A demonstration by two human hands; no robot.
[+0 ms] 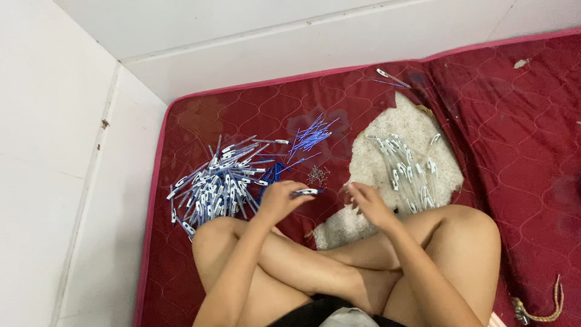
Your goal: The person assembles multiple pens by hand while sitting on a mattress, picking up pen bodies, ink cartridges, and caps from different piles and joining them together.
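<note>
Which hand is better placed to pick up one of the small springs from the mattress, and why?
Probably the left hand: the springs lie just beyond its fingers, nearer than to the right hand. But it already holds a pen, so the right hand looks freer.

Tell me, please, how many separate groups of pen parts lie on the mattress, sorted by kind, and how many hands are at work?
Heaps of pen barrels, blue and white: 1
Bundles of blue refills: 1
Clusters of small springs: 1
Groups of clear pens: 1
Hands: 2, left hand, right hand
Total: 6

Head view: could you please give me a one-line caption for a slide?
Cross-legged on a red mattress, left hand holds a pen, right hand empty, between pen piles.
</note>
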